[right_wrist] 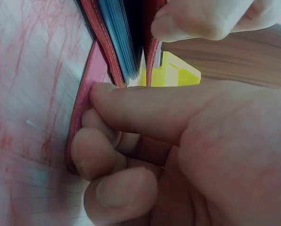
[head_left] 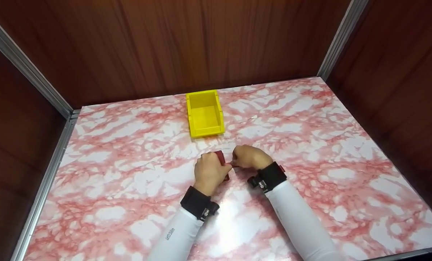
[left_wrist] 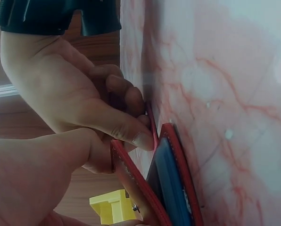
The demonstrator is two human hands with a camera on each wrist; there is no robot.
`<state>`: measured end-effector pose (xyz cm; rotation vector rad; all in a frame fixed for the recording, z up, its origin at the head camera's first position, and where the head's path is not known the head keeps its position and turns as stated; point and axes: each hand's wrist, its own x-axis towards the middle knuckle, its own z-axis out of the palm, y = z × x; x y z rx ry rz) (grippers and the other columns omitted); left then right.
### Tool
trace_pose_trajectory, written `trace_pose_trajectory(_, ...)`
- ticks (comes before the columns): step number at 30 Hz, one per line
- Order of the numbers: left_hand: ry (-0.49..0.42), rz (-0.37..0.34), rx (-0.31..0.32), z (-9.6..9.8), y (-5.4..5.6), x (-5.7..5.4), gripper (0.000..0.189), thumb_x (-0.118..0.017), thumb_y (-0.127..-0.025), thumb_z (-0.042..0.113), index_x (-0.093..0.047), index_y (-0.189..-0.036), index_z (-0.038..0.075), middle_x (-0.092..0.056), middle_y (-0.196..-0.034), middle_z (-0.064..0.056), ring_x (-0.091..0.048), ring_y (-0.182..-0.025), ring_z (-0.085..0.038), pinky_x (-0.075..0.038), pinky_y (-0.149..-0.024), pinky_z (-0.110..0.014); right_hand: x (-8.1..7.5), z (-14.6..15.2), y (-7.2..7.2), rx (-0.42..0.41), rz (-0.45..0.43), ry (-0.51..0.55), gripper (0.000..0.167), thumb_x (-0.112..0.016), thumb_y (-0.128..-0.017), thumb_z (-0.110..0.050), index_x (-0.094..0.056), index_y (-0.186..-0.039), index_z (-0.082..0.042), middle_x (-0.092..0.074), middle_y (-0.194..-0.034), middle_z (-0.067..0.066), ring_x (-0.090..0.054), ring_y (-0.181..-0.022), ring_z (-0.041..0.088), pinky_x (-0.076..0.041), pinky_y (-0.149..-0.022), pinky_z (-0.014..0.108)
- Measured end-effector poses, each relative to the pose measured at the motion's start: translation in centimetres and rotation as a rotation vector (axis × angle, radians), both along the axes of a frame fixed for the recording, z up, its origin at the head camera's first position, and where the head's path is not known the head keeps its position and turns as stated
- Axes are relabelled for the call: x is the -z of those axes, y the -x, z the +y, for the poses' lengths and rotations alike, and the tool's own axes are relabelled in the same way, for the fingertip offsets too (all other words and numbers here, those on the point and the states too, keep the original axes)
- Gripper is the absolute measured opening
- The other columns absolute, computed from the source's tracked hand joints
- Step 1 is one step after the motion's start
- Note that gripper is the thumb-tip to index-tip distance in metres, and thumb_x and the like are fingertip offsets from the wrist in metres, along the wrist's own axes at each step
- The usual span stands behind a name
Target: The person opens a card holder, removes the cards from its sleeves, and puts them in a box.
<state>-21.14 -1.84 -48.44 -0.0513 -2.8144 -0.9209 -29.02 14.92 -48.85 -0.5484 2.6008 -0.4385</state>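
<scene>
A red stitched card holder (head_left: 220,156) stands on the table, its covers parted. Blue-tinted card sleeves (right_wrist: 117,37) show between the covers. My left hand (head_left: 209,172) grips one cover, thumb toward the right hand. From the card holder's lower edge a pink-lined red strap (right_wrist: 87,89) sticks out close over the tabletop. My right hand (head_left: 252,157) pinches this strap between thumb and fingers, its other fingers curled. In the head view, the left hand hides most of the card holder.
A yellow plastic bin (head_left: 208,131) sits beyond the hands near the back wall, its low front facing me. The table (head_left: 121,174) has a red-and-white marbled surface. Brown wood panels (head_left: 165,47) with metal edge rails enclose it at the back and both sides.
</scene>
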Motion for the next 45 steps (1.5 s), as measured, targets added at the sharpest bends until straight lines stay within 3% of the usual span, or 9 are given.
trace_pose_trajectory(2,-0.017,-0.018,-0.001,-0.2,0.0,-0.1,0.032,-0.089,-0.083,0.030,-0.069,-0.068,0.011,-0.076,-0.077,-0.012,-0.077,-0.076,-0.038,-0.062,-0.068,-0.049,-1.5,-0.5,-0.9,0.025,-0.024,-0.021,0.020,-0.070,-0.100,-0.021,-0.074,-0.088,-0.005,-0.061,-0.077,0.003,-0.054,-0.071,0.020,-0.043,-0.065,0.032)
trace_pose_trajectory(11,-0.044,-0.163,0.003,-1.6,0.3,-1.8,0.032,-0.084,-0.088,0.031,-0.076,-0.094,0.000,-0.078,-0.088,-0.015,-0.074,-0.077,-0.031,-0.064,-0.075,-0.044,-1.6,-0.5,-1.2,0.033,-0.001,-0.016,0.021,-0.071,-0.101,-0.023,-0.074,-0.088,-0.006,-0.058,-0.073,0.000,-0.052,-0.068,0.018,-0.041,-0.061,0.029)
trace_pose_trajectory(17,-0.124,-0.224,0.000,-4.2,0.2,-3.9,0.026,-0.081,-0.087,0.024,-0.066,-0.076,0.005,-0.062,-0.072,-0.005,-0.061,-0.064,-0.021,-0.051,-0.058,-0.032,-2.0,-0.3,-1.4,0.025,-0.004,0.010,0.020,-0.071,-0.100,-0.022,-0.076,-0.090,-0.006,-0.061,-0.074,0.000,-0.054,-0.067,0.017,-0.042,-0.060,0.028)
trace_pose_trajectory(22,-0.136,-0.258,-0.025,-7.5,0.6,-4.7,0.021,-0.081,-0.086,0.015,-0.066,-0.074,0.005,-0.058,-0.069,-0.003,-0.055,-0.065,-0.020,-0.043,-0.058,-0.028,-2.1,-0.3,-1.3,0.041,-0.018,0.005,0.019,-0.070,-0.101,-0.022,-0.077,-0.094,-0.005,-0.063,-0.076,0.001,-0.054,-0.067,0.017,-0.043,-0.060,0.028)
trace_pose_trajectory(27,-0.066,-0.351,-0.079,-11.1,1.6,-3.7,0.016,-0.079,-0.085,0.011,-0.068,-0.079,0.001,-0.058,-0.074,-0.005,-0.055,-0.069,-0.022,-0.044,-0.061,-0.028,-2.1,-0.4,-1.3,0.045,-0.030,0.002,0.020,-0.069,-0.102,-0.021,-0.077,-0.094,-0.005,-0.062,-0.075,0.001,-0.054,-0.066,0.017,-0.043,-0.060,0.029)
trace_pose_trajectory(31,-0.058,-0.454,-0.083,-12.8,2.4,-2.5,0.018,-0.080,-0.085,0.012,-0.070,-0.072,0.004,-0.059,-0.062,-0.003,-0.058,-0.058,-0.018,-0.043,-0.052,-0.026,-2.1,-0.4,-1.4,0.041,-0.029,0.009,0.020,-0.069,-0.101,-0.020,-0.075,-0.089,-0.006,-0.057,-0.071,-0.002,-0.051,-0.065,0.016,-0.040,-0.060,0.028)
trace_pose_trajectory(37,-0.080,-0.525,-0.113,-13.3,2.7,-1.4,0.016,-0.081,-0.085,0.014,-0.072,-0.077,0.003,-0.064,-0.060,-0.003,-0.060,-0.053,-0.015,-0.045,-0.049,-0.025,-2.1,-0.3,-1.4,0.040,-0.036,0.012,0.022,-0.069,-0.102,-0.021,-0.071,-0.084,-0.008,-0.054,-0.069,-0.003,-0.049,-0.063,0.015,-0.039,-0.059,0.028)
trace_pose_trajectory(42,-0.094,-0.591,-0.150,-13.0,2.7,-1.5,0.018,-0.082,-0.090,0.015,-0.075,-0.091,-0.001,-0.065,-0.068,-0.005,-0.062,-0.060,-0.018,-0.048,-0.054,-0.025,-2.1,-0.3,-1.3,0.045,-0.042,0.011,0.021,-0.069,-0.101,-0.021,-0.070,-0.084,-0.009,-0.053,-0.069,-0.003,-0.049,-0.064,0.016,-0.039,-0.059,0.028)
trace_pose_trajectory(45,-0.096,-0.611,-0.150,-13.1,3.3,-0.8,0.017,-0.082,-0.091,0.013,-0.073,-0.093,-0.001,-0.063,-0.073,-0.007,-0.062,-0.065,-0.022,-0.049,-0.058,-0.029,-1.9,-0.2,-1.3,0.043,-0.041,0.016,0.020,-0.069,-0.101,-0.021,-0.071,-0.085,-0.009,-0.054,-0.070,-0.003,-0.050,-0.063,0.016,-0.039,-0.059,0.028)
